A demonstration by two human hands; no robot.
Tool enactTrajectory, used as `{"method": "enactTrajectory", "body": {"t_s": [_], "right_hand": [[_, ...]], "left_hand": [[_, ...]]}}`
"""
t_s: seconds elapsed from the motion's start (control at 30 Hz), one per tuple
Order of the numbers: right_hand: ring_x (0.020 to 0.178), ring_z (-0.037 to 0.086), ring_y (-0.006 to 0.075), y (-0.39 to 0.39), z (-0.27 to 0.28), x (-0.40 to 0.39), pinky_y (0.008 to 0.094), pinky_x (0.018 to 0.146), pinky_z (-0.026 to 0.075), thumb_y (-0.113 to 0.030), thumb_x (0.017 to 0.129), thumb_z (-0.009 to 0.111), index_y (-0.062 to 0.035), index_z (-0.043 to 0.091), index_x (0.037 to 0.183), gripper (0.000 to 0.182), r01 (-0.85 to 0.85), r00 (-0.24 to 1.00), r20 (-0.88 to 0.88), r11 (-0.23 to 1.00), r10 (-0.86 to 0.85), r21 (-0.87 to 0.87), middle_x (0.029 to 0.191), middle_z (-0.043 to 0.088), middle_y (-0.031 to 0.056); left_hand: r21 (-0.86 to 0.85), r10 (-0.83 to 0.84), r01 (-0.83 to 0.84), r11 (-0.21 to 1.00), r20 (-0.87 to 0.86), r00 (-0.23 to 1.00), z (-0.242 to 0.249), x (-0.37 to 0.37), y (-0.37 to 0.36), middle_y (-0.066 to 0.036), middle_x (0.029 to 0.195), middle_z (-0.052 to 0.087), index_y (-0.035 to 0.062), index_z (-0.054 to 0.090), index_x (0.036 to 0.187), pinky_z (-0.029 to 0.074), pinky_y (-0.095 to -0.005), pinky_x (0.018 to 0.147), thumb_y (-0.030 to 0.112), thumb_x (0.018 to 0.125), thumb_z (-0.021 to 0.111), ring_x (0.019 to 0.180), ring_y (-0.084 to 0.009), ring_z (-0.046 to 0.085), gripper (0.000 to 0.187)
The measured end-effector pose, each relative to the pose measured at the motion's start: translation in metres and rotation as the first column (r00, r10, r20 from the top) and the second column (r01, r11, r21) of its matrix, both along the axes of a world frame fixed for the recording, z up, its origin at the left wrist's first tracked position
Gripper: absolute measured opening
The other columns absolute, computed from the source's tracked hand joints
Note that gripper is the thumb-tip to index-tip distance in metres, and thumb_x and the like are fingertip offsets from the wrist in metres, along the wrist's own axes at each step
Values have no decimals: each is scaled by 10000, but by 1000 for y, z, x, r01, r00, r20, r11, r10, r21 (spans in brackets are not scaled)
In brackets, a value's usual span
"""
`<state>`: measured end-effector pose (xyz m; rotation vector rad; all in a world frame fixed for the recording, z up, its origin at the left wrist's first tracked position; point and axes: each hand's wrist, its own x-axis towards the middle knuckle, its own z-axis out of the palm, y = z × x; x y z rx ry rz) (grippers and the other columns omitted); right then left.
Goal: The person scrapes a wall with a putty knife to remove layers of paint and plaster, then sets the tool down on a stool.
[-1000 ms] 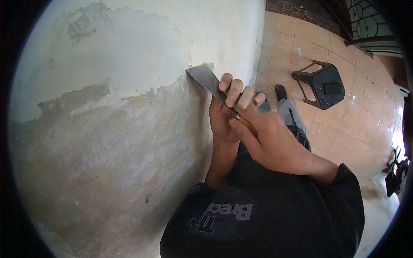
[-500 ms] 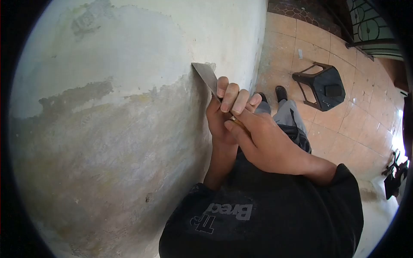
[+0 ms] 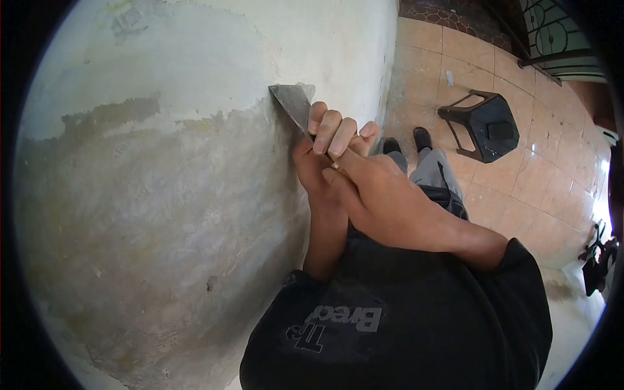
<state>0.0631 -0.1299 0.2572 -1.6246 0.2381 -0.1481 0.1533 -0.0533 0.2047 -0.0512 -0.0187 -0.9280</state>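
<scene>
A putty knife (image 3: 294, 105) has its wide metal blade tilted against the wall (image 3: 162, 214), its edge on the border between a pale upper area and a rough grey-brown lower area. My right hand (image 3: 383, 195) is closed around its handle, with the thumb along it. Behind and to the left, my left hand (image 3: 315, 169) is closed on the same tool. The fingers of both hands overlap near the base of the blade, and most of the handle is hidden.
A black plastic stool (image 3: 491, 130) is on the tiled floor (image 3: 513, 195) to the right. My shoes (image 3: 422, 138) are beside the wall's base. A metal railing (image 3: 562, 62) is at the upper right, and dark objects (image 3: 597, 266) lie at the far right edge.
Both hands and the putty knife have shifted left and slightly up in view, with the blade still at the wall. The wall's marks have also shifted a little in view.
</scene>
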Motion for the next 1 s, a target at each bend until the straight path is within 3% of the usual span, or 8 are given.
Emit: {"method": "enactTrajectory", "body": {"t_s": [0.07,0.27,0.33,0.57,0.67,0.77,0.83,1.0], "right_hand": [[728,590,456,0,-1,-3,452,630,457,-101,901,510,56,550,968,176,-18,1000,8,999,18,-41,761,594,277],[728,591,453,0,-12,7,457,629,454,-120,911,496,54,544,978,192,91,990,117,991,-79,-98,747,593,267],[738,588,457,-3,-10,1,468,642,453,-139,915,498,57,543,1014,224,30,999,14,997,-29,-72,758,600,257],[718,589,438,-10,-7,21,465,629,450,-150,912,506,50,575,1027,240,111,994,-6,991,-112,-80,754,599,255],[812,591,440,-22,-10,0,480,698,472,-105,879,496,47,559,958,183,-2,988,-151,999,-4,-36,936,593,276],[794,594,443,-13,-18,-11,485,698,476,-114,879,502,44,559,975,194,-24,991,-131,998,16,-60,882,602,279],[654,581,435,-6,-22,-3,463,593,441,-139,901,520,41,565,900,186,50,999,-10,994,-51,-97,708,587,255],[639,578,436,-8,-19,-7,459,582,441,-137,894,534,40,565,900,180,107,994,10,990,-106,-93,676,582,244]], "left_hand": [[178,0,-4,984,21,1000,4,-4,3,17,656,468,116,464,853,299,-370,865,57,935,322,639,-136,490,174],[152,-32,39,988,-50,998,0,7,2,26,659,450,124,462,856,320,-377,847,77,948,321,633,-124,464,175],[170,-39,43,985,-26,999,-2,-1,6,30,662,448,123,460,855,321,-373,846,81,948,318,633,-121,462,174],[211,-68,72,975,-28,997,-3,21,-9,19,674,459,120,470,858,338,-377,808,148,974,357,640,-139,458,164],[185,-96,85,979,48,994,-19,6,-10,8,691,492,118,492,879,343,-379,811,159,980,360,693,-158,495,170],[140,-35,35,990,0,999,-24,-12,0,-2,685,503,131,487,853,344,-365,793,154,986,341,713,-156,514,199],[133,-30,35,990,-36,999,-22,-8,2,2,670,490,132,478,841,342,-364,795,150,985,336,697,-150,508,203],[179,-25,25,983,-3,1000,-12,-8,-9,20,628,443,126,454,826,342,-359,802,103,956,325,637,-129,472,185]]}}
